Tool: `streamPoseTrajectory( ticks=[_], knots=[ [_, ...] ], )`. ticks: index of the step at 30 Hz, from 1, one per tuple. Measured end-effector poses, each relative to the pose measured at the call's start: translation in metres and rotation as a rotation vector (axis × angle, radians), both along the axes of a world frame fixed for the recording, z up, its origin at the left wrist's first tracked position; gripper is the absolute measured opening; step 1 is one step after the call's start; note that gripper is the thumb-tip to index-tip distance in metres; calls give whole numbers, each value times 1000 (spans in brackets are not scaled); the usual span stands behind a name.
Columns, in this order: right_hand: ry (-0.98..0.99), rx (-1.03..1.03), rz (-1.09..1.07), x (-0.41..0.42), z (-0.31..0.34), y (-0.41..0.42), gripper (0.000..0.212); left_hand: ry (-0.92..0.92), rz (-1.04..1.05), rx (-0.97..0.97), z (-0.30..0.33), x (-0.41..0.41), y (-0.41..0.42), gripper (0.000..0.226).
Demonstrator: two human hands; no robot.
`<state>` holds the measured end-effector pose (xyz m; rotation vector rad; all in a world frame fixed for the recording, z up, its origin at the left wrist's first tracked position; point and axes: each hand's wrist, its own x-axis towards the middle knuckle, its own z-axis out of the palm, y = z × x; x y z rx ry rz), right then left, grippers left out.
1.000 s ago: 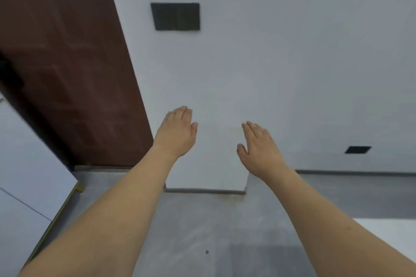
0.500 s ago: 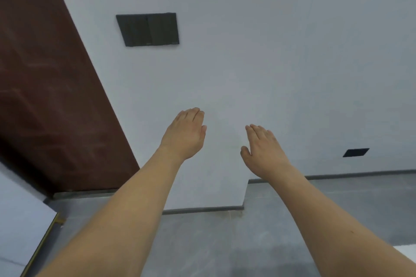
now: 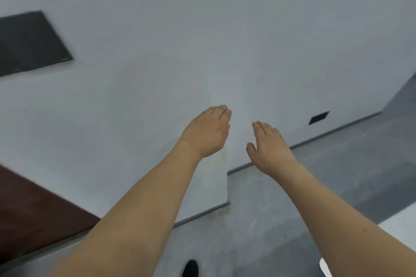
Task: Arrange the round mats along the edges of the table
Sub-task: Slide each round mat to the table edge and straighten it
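Note:
No round mats and no full table surface appear in the head view. My left hand is stretched out in front of me, flat, fingers together, holding nothing. My right hand reaches forward beside it, also flat and holding nothing. Both hands hang in the air in front of a white wall and its protruding corner. A white edge at the bottom right may belong to the table.
A grey floor runs below the wall. A dark brown door stands at the lower left. A black wall panel is at upper left, a small black outlet at right. A dark shoe tip shows at the bottom.
The view has swung right and tilted, so the door and black panel slid left. Both hands stay outstretched and flat, holding nothing.

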<state>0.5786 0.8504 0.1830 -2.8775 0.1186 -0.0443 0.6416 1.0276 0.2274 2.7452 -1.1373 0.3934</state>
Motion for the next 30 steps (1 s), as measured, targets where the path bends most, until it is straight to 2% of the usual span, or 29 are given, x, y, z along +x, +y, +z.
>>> streamPoseTrajectory(
  ticks=[10,13,18,24,27,30],
  knots=[
    [62,43,-497,-6,-22,-78,62,134,-395,-4,-35,99,-128,45],
    [69,31,-638,-31,-31,-110,62,152,-539,15,-43,91,-185,44],
    [83,53,-888,-76,-44,-158,61,184,-700,90,-58,67,-268,59],
    [105,130,-1131,-101,-56,-186,60,191,-887,161,-72,57,-342,48],
    [78,127,-1274,-111,-54,-198,57,188,-988,187,-70,55,-379,56],
    [82,118,-1408,-124,-48,-202,56,165,-1104,223,-68,49,-416,53]
  ],
)
